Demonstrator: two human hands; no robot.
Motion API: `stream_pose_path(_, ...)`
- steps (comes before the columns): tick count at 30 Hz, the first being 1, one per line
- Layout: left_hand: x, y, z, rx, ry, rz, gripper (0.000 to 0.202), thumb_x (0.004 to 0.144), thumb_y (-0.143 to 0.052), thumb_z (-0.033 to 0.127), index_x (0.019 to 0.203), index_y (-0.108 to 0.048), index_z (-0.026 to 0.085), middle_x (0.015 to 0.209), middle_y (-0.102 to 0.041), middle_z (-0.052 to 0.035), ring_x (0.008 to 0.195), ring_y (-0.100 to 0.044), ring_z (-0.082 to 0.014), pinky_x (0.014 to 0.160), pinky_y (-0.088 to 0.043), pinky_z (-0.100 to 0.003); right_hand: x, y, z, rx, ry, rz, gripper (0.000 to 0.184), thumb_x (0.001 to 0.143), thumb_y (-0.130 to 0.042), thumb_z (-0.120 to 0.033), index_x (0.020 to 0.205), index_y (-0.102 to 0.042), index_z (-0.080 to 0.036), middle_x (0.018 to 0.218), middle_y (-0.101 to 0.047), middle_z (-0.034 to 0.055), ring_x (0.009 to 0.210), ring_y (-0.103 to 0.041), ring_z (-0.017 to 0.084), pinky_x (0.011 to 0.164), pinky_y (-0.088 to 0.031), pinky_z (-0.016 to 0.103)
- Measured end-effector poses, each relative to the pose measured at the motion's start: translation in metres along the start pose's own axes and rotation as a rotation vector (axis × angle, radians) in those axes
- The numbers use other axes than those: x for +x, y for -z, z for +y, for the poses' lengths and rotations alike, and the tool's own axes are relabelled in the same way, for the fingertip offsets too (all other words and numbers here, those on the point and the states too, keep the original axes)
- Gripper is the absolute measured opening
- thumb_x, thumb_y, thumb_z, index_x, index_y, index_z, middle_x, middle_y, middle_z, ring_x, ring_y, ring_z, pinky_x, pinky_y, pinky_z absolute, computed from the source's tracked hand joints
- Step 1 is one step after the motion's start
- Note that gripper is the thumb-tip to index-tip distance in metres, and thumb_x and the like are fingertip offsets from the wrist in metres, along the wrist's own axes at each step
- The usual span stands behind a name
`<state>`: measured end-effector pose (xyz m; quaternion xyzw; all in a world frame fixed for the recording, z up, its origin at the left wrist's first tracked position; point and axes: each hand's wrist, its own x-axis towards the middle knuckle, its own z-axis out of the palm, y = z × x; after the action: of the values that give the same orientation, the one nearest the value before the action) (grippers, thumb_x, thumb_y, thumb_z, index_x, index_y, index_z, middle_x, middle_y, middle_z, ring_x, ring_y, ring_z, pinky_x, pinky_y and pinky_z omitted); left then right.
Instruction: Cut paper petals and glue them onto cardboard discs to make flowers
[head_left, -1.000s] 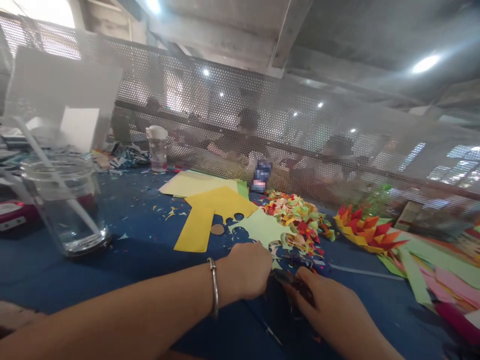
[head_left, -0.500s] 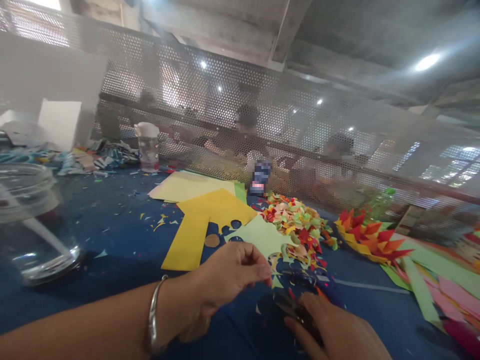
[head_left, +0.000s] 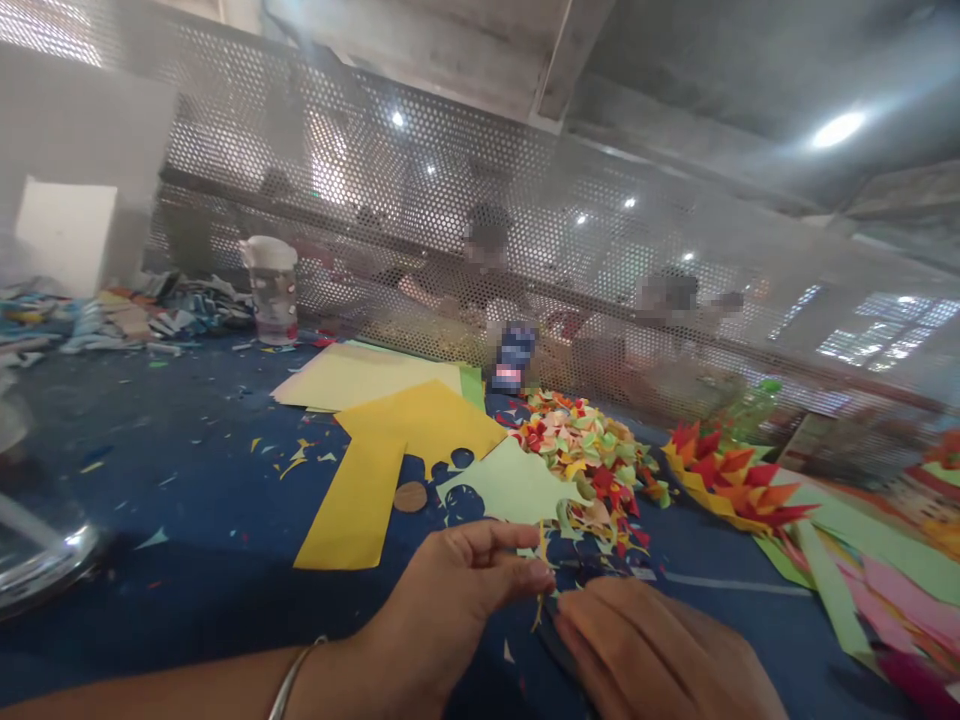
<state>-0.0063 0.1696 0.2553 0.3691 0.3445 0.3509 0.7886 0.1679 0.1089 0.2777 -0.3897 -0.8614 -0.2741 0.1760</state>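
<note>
My left hand, with a bracelet at its wrist, is closed in a pinch. A thin yellow paper strip shows at its fingertips. Close by on the right, my right hand is curled round dark scissors, mostly hidden under the fingers. Just beyond the hands lie a pale green sheet with round cut-outs and a heap of small coloured paper pieces. To the left are a cut yellow sheet, a yellow paper strip and a brown disc.
A tumbler stands at the back left and a clear jar at the left edge. A phone leans by the perforated screen, people behind it. Right are a folded-paper flower and coloured paper sheets.
My hands have come closer together. My right hand has turned over the scissors, covering more of them. The yellow strip now shows at my left fingertips. The view has shifted slightly right.
</note>
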Motion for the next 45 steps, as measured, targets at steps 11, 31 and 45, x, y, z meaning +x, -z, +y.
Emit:
stream_pose_path(11, 0.006, 0.006, -0.007, -0.158, 0.025, 0.017, 0.031, 0.055, -0.085, 0.026, 0.079, -0.068, 0.015, 0.073, -0.07, -0.0028, 0.069, -0.06, -0.0147, 0.071, -0.045, -0.027, 0.004, -0.033, 0.003, 0.029, 0.103, 0.172, 0.029, 0.093, -0.039, -0.009, 0.097, -0.066, -0.021, 0.076, -0.077, 0.0033, 0.06, -0.072, 0.018, 0.053, -0.057, 0.026)
stream_pose_path(31, 0.014, 0.005, -0.01, 0.145, -0.017, -0.101, 0.026, 0.066, -0.072, 0.036, 0.062, -0.057, 0.016, 0.054, -0.06, 0.0025, 0.05, -0.048, -0.0081, 0.056, -0.037, -0.023, 0.002, -0.029, 0.013, 0.7, -0.329, 0.048, 0.012, 0.089, -0.057, -0.012, 0.091, -0.061, -0.023, 0.084, -0.065, 0.0012, 0.078, -0.064, 0.015, 0.071, -0.053, 0.024)
stream_pose_path(45, 0.017, 0.006, -0.013, 0.308, -0.026, -0.13, 0.017, 0.065, -0.064, 0.031, 0.063, -0.056, 0.017, 0.052, -0.062, 0.0018, 0.047, -0.054, -0.0094, 0.051, -0.044, -0.023, 0.001, -0.03, 0.006, 1.01, -0.649, -0.069, 0.007, 0.09, -0.058, -0.028, 0.086, -0.063, -0.025, 0.095, -0.068, 0.0006, 0.054, -0.057, 0.009, 0.051, -0.05, 0.02)
